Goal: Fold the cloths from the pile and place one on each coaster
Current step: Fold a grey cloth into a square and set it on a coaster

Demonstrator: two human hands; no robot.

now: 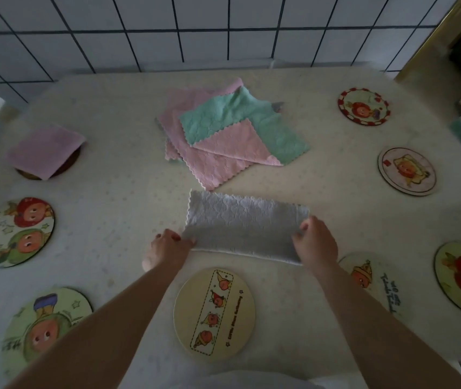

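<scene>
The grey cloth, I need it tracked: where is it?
Head view, centre: grey cloth lies between the pile and the cream coaster.

A folded pink cloth [45,150] hides most of its coaster [55,171].

Fluffy, embossed grey cloth [244,224]; matt printed coaster [214,314]; glossy tiled wall [195,29].

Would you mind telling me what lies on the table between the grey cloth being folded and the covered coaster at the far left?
Nothing: in the head view, only bare tablecloth separates the grey cloth from the covered coaster.
</scene>
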